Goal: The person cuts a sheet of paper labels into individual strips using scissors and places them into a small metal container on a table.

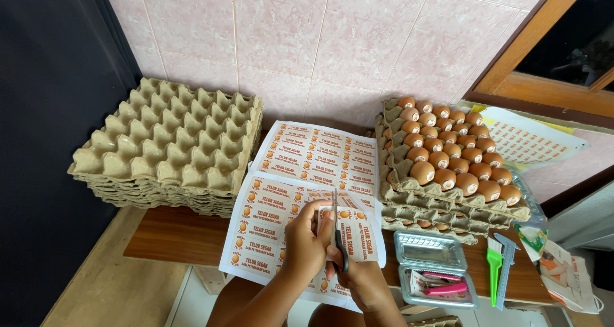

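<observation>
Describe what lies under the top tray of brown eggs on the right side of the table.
Under the top tray of eggs sit more stacked cardboard trays. A few eggs show through gaps at the front edge; how many eggs those lower trays hold is hidden.

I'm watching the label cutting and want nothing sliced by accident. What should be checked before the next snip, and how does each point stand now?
1. Scissors gripped: ok, right hand has the handles.
2. Label strip held: ok, left hand pinches it beside the blades.
3. Left fingertips off the cut line: cannot tell, they sit very close to the blades.
4. Label sheet lies flat on the table: ok, though its near edge overhangs.
5. Eggs out of the way: ok, their tray stands to the right, apart from the hands.
6. Metal tin away from the right elbow: cannot tell, it lies close by.
</observation>
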